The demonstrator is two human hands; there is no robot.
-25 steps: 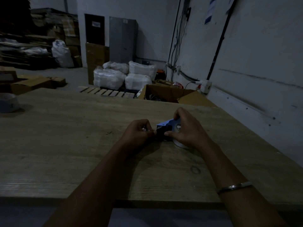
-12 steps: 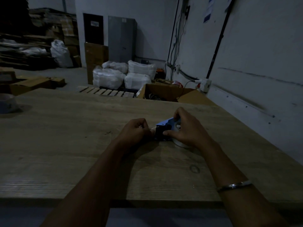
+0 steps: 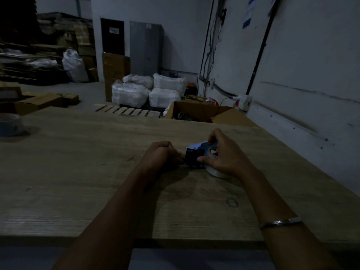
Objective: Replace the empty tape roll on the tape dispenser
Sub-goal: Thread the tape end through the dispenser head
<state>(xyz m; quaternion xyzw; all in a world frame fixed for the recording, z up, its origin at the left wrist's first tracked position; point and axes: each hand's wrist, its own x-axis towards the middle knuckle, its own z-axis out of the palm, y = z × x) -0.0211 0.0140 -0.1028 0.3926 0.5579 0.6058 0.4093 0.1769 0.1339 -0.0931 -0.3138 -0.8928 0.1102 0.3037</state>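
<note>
A blue tape dispenser (image 3: 194, 152) lies on the wooden table (image 3: 78, 172), right of centre. A clear tape roll (image 3: 215, 171) sits in it, mostly hidden under my right hand (image 3: 226, 154), which grips the dispenser's body over the roll. My left hand (image 3: 162, 154) is closed at the dispenser's front end, fingers pinched together; what they pinch is too dark to tell. Another tape roll (image 3: 9, 124) rests at the table's far left edge.
The white wall (image 3: 311, 75) runs close along the table's right side. Beyond the far edge stand an open cardboard box (image 3: 194, 112), a wooden pallet (image 3: 126, 111) and white sacks (image 3: 148, 92). Cardboard boxes (image 3: 39, 102) lie on the floor at left.
My left hand has curled tighter at the dispenser's front. My right hand and the dispenser have barely moved.
</note>
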